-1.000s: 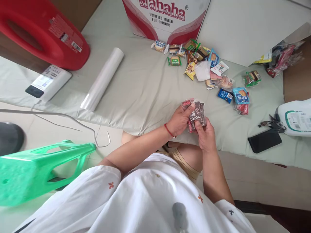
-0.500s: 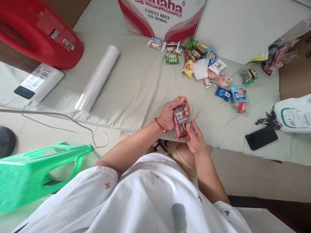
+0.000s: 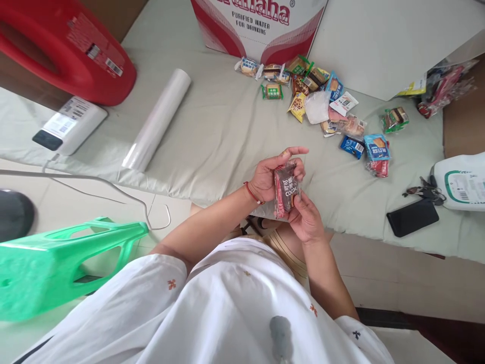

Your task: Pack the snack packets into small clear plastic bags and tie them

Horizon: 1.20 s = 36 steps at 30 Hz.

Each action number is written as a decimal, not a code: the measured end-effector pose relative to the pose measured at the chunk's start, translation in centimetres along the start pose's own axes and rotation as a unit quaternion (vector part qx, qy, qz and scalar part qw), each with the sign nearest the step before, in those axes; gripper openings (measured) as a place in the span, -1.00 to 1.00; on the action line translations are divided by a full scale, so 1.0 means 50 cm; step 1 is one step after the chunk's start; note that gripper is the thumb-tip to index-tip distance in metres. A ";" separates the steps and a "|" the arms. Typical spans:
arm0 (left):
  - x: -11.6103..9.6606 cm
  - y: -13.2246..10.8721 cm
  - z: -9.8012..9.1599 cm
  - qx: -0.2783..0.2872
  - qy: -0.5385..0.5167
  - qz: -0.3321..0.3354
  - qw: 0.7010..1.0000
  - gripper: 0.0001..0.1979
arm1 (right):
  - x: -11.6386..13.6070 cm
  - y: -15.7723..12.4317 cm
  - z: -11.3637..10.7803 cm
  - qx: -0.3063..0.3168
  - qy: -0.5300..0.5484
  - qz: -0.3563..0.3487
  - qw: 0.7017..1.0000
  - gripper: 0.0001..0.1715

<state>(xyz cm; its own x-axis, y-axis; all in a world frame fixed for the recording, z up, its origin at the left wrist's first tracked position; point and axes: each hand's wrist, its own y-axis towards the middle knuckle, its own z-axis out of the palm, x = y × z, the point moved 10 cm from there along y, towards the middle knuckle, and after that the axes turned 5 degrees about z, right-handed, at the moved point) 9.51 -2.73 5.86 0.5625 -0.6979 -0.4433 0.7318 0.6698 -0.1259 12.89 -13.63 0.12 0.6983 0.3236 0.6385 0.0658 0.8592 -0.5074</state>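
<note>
Grip: left hand [image 3: 267, 177] cups the brown foil cocoa packet [image 3: 287, 186], right hand [image 3: 306, 222] pinches its lower edge; both clamped on it, label upward, seemingly for reading.
Packet: over the lap, at the pale bedsheet [image 3: 227, 131] edge.
1 o'clock: colourful snack-packet pile [image 3: 326, 106].
10 o'clock: white film roll [image 3: 157, 121].

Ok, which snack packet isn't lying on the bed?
The brown cocoa packet: the left hand and right hand hold it up, while the other snacks lie on the sheet.

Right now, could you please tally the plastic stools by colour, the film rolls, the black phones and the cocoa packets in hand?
red stool: 1
green stool: 1
film roll: 1
black phone: 1
cocoa packet: 1
Total: 5
</note>
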 end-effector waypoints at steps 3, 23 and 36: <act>-0.013 0.003 -0.027 -0.048 -0.008 0.022 0.999 -0.47 | 0.028 -0.005 -0.019 -0.043 -0.003 -0.050 0.998 -0.57; -0.034 -0.042 -0.078 -0.086 0.288 0.047 0.952 -0.52 | 0.208 -0.063 -0.177 -0.271 -0.106 -0.227 0.930 -0.46; -0.181 -0.210 -0.181 -0.099 0.773 0.193 0.596 -0.74 | 0.531 0.014 -0.413 -0.535 -0.402 -0.256 0.698 -0.76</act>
<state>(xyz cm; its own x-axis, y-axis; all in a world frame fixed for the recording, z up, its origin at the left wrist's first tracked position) -6.76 -1.16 3.16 -0.4647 0.4825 -0.7425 0.5163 0.8289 0.2155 46.20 -12.62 4.75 -0.2088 0.5703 0.7944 0.9544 0.2961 0.0383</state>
